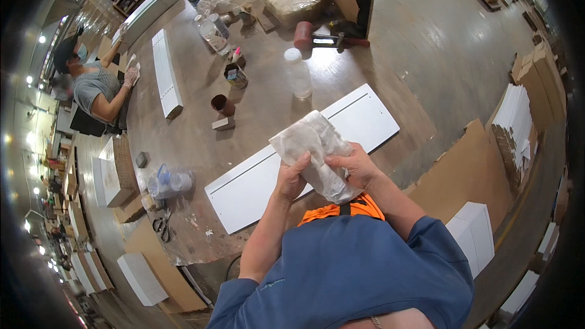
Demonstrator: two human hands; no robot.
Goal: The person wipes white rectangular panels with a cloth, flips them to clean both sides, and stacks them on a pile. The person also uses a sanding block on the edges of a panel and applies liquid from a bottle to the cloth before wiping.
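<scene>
A crumpled, partly folded white cloth (pixel 311 144) is held up between my two hands. My left hand (pixel 294 177) grips its lower left side, thumb on top. On the right side, my right hand (pixel 358 164) pinches the cloth between thumb and fingers. Beneath the cloth, a long white panel (pixel 247 187) with a dark groove along its far edge lies slantwise on the brown worktable (pixel 192 155). A clear plastic bottle with a white cap (pixel 299 75) stands beyond the panel.
A red-headed mallet (pixel 304 35), open cans (pixel 236 76), a brown cup (pixel 223 105) and a small block (pixel 223 123) are farther back. Scissors (pixel 162 228) lie at the near left edge. Across the table, a co-worker (pixel 103 87) stands beside stacked white strips (pixel 167 75).
</scene>
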